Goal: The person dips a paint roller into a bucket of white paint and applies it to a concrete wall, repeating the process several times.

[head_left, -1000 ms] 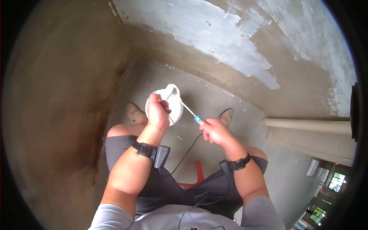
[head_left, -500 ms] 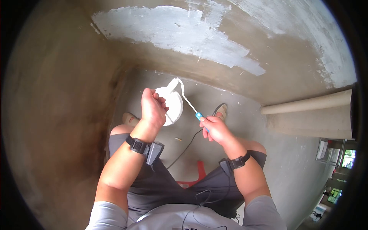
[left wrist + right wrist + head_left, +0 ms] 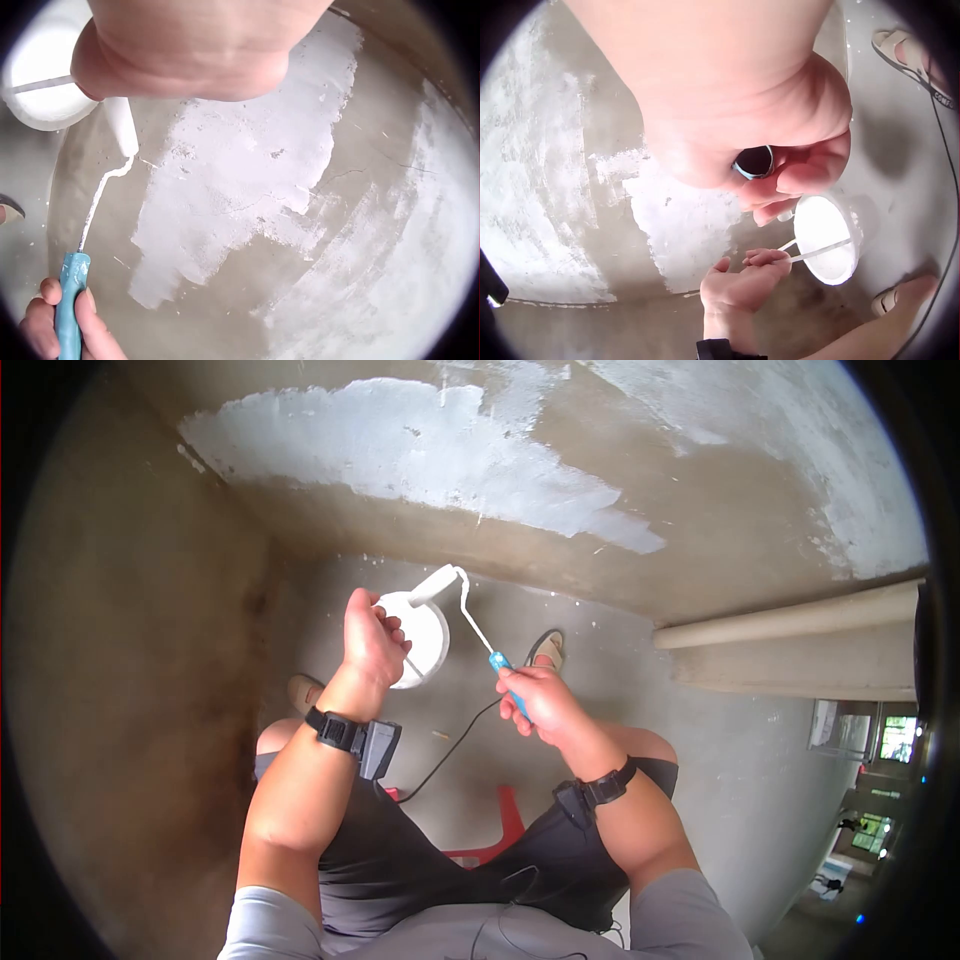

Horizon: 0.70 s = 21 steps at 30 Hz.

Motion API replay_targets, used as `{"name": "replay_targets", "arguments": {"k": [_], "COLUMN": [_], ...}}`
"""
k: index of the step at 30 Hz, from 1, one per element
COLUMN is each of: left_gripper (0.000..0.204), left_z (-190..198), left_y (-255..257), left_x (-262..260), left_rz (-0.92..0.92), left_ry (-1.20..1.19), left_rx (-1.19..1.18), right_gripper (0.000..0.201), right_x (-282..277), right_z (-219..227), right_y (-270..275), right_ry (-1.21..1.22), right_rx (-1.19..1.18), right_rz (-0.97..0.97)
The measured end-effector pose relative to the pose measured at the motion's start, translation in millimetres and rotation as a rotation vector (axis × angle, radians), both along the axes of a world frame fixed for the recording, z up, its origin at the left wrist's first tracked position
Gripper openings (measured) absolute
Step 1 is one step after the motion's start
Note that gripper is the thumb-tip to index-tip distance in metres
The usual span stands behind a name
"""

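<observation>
The right hand's fingers curl round the roller's blue grip, and its white sleeve lies far and left of them, over the far edge of the bucket; whether the two touch is unclear. The left hand's fingers close round the bail, the bucket just right of them.

You're in a room that isn't finished: the rough brown plaster wall has patchy white paint above a bare grey concrete floor.
</observation>
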<state>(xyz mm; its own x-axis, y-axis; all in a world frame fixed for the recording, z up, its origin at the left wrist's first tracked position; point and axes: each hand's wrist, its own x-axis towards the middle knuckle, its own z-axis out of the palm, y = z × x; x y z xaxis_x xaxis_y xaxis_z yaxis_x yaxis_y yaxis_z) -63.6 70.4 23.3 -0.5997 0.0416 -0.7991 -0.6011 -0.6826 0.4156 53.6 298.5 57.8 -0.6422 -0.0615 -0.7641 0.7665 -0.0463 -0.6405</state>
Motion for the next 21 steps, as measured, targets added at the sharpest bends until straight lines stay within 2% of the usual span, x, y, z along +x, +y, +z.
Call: {"name": "replay_targets", "arguments": {"k": [3, 6, 10, 16, 21], "left_gripper": [0.025, 0.033, 0.026, 0.028, 0.027], "left_z": [-5, 5, -12, -20, -17], "left_y": [1, 5, 7, 11, 16], "left_x": [-9, -23, -50, -54, -56], "left_rz": [0.024, 0.042, 0.028, 0.007, 0.046], "left_ry": [-0.022, -0.034, -0.035, -0.004, -0.03], "left_rx": [-0.025, -0.027, -0.046, -0.057, -0.048], "right_gripper": [0.034, 0.032, 0.033, 0.033, 0.033], "right_x": [-8, -24, -48, -52, -59], "right_z": [-4, -6, -9, -14, -12], "right_y": [1, 4, 20, 27, 11], "right_ry": [-0.082, -0.147, -0.258, -0.273, -0.322], "right_rx": [-0.115, -0.188, -0.269, -0.211, -0.231], "right_rz": [-0.06, -0.109, -0.148, -0.07, -0.14]}}
